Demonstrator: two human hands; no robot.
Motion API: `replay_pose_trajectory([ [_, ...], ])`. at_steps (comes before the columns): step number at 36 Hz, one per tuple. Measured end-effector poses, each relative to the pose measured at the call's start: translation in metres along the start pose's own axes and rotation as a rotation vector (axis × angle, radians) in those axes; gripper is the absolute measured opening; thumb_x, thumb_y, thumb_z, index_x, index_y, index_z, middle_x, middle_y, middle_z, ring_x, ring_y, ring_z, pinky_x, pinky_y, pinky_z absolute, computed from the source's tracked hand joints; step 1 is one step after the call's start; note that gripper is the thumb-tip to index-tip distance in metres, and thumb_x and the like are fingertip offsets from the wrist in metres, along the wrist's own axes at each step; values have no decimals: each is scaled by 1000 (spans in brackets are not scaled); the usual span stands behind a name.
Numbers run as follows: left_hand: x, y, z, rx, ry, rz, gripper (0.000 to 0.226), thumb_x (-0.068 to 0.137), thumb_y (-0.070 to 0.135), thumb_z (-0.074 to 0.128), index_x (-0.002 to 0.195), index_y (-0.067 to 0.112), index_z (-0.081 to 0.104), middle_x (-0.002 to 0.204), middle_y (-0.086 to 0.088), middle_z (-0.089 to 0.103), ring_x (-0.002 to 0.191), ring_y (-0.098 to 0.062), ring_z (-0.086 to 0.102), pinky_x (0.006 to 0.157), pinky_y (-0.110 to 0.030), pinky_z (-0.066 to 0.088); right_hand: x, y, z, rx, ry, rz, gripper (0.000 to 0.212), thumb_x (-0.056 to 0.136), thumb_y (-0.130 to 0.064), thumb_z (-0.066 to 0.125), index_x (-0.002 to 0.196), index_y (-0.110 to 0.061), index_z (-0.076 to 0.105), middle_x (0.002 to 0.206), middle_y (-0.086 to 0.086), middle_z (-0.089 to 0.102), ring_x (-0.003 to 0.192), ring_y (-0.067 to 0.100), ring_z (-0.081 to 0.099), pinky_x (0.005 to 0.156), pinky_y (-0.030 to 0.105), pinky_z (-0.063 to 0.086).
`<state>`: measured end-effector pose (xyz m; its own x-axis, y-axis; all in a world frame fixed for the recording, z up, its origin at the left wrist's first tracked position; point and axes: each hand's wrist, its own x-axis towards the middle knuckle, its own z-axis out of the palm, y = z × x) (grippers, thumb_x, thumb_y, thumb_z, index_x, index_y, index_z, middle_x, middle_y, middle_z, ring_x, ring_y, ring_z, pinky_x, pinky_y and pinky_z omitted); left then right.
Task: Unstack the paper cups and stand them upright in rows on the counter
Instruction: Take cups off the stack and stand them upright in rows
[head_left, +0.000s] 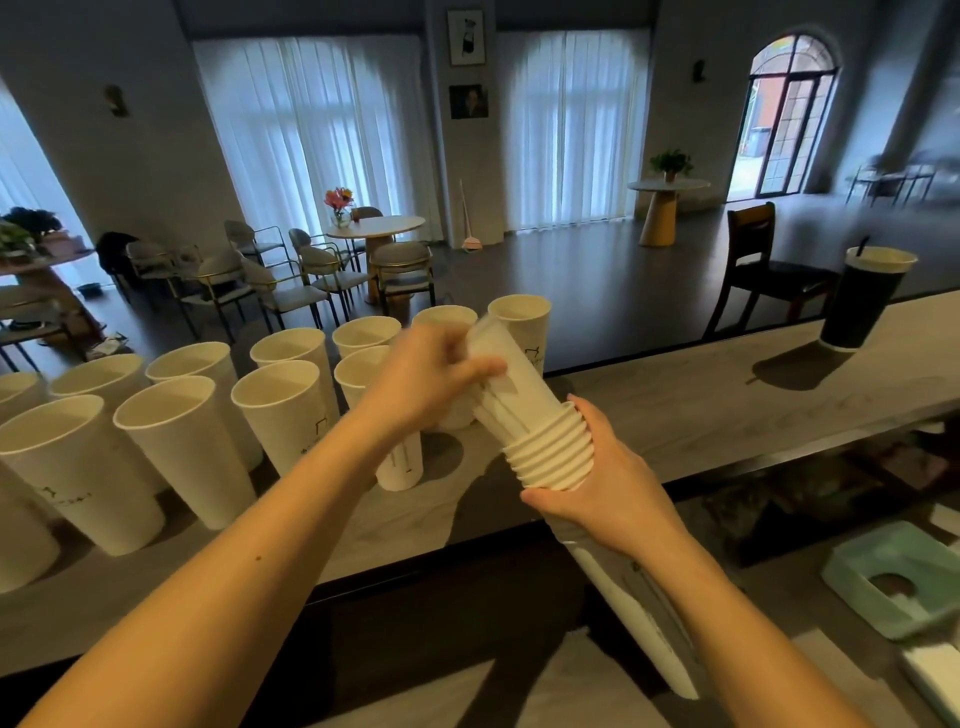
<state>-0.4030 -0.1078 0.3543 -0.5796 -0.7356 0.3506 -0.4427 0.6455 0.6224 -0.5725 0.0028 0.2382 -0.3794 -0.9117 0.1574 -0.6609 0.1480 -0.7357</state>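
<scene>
Right hand (608, 483) wraps the nested stack (550, 452) at its rims, left hand (431, 374) curls around the top cup (506, 374). Roughly a dozen cups (182, 441) stand on the counter (727, 395) already, stack's still got several left.

pale counter (675, 410), upright paper cups (176, 447), seemingly dark drink cup (865, 301)

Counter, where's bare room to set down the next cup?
Free: the counter stretch between the stack in both hands and the dark drink. Also a strip along the near edge. Crowded: the left, packed with standing cups.
</scene>
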Motion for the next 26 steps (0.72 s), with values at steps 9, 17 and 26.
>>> replay_pose_trajectory([
  [9,20,-15,29,625,-34,102,26,88,37,65,106,18,65,103,-5,66,93,-22,64,80,-39,56,6,14,-5,-23,43,90,118,57,-65,81,150,-51,9,126,-6,56,109,16,57,90,45,54],
  [17,33,-29,46,832,-35,82,37,91,40,62,116,13,62,111,-9,65,98,-25,64,78,-39,56,9,14,-4,0,59,70,116,59,-62,83,149,-49,11,127,-8,54,110,14,55,91,42,53],
  [26,42,-32,43,763,-29,-7,47,87,46,65,124,18,55,115,-8,66,100,-25,64,77,-37,55,12,12,-4,33,67,66,113,57,-63,83,146,-49,15,125,-10,56,110,13,57,91,43,55],
])
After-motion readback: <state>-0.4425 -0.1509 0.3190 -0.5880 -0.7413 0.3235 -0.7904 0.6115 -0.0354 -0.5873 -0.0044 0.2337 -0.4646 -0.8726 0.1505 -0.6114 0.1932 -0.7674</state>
